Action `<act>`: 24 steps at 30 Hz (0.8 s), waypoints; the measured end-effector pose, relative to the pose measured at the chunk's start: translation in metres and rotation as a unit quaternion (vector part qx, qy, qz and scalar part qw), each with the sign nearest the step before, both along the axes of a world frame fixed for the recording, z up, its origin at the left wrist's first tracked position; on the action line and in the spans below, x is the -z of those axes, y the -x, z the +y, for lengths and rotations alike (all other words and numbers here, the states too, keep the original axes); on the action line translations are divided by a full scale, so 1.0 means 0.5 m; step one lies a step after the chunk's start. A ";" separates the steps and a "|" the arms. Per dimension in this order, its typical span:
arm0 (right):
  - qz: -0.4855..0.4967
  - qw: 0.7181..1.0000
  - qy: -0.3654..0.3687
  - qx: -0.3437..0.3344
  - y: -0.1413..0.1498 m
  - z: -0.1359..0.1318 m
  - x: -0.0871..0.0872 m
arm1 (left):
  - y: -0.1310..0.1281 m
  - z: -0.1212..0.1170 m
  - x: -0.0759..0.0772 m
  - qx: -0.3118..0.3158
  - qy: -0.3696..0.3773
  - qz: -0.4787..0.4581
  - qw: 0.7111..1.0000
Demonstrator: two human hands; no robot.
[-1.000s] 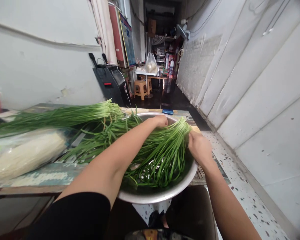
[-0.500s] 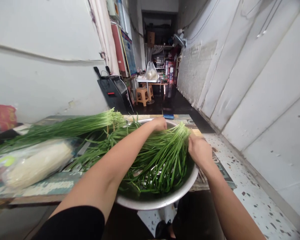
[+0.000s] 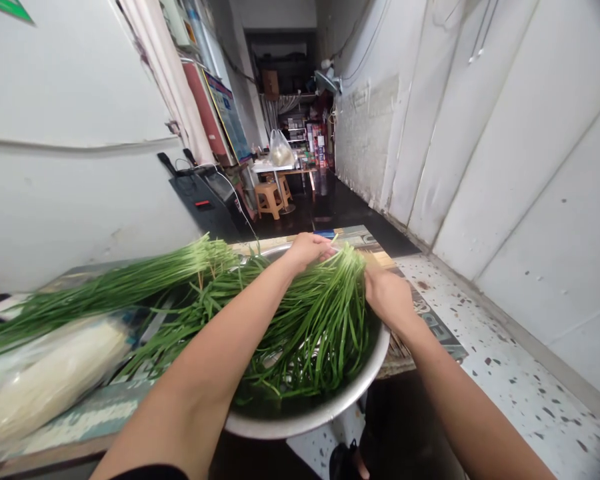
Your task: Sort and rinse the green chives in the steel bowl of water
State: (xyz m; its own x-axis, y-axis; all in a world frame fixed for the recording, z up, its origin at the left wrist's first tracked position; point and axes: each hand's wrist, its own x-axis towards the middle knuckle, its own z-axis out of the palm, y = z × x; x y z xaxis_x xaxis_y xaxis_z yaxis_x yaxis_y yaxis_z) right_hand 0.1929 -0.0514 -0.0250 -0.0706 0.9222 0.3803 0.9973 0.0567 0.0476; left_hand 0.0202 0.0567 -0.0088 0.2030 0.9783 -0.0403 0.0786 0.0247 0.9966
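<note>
A bunch of garlic chives (image 3: 325, 313) lies with its long green leaves drooping into a wide metal basin (image 3: 310, 427) that holds water. At the bunch's pale stalk ends, on the basin's right side, my right hand (image 3: 389, 293) is closed around it, its fingers partly hidden. My left hand (image 3: 307, 251) is beside the same ends at the far rim. Its fingers are pinched together on a thin chive stalk that pokes up at the fingertips. More loose leaves hang over the basin's left edge.
Left of the basin, another bundle of garlic chives (image 3: 130, 280) lies on the worn table (image 3: 85, 420). In front of it is a clear plastic bag (image 3: 55, 380) of something pale. Farther off stand a black speaker-like box (image 3: 205, 200), stools (image 3: 269, 200) and a small table (image 3: 265, 167).
The view has turned slightly right, so everything sits farther left. My left hand's fingertips have come up beside the stalk ends, with a thin stalk at them. My right hand keeps its hold.
</note>
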 end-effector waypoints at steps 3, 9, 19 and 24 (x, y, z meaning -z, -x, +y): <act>0.005 1.000 -0.004 -0.003 0.000 0.000 -0.001 | 0.000 -0.005 -0.002 -0.002 0.020 -0.015 1.000; 0.007 1.000 -0.003 -0.004 0.001 -0.001 -0.003 | -0.005 -0.012 -0.005 -0.002 0.032 -0.024 0.999; 0.007 1.000 0.012 0.000 0.002 -0.002 -0.006 | -0.008 -0.012 0.000 -0.007 0.001 -0.001 1.000; 0.010 1.000 0.010 -0.010 0.001 -0.002 -0.007 | -0.010 -0.012 -0.001 -0.015 0.002 -0.009 1.000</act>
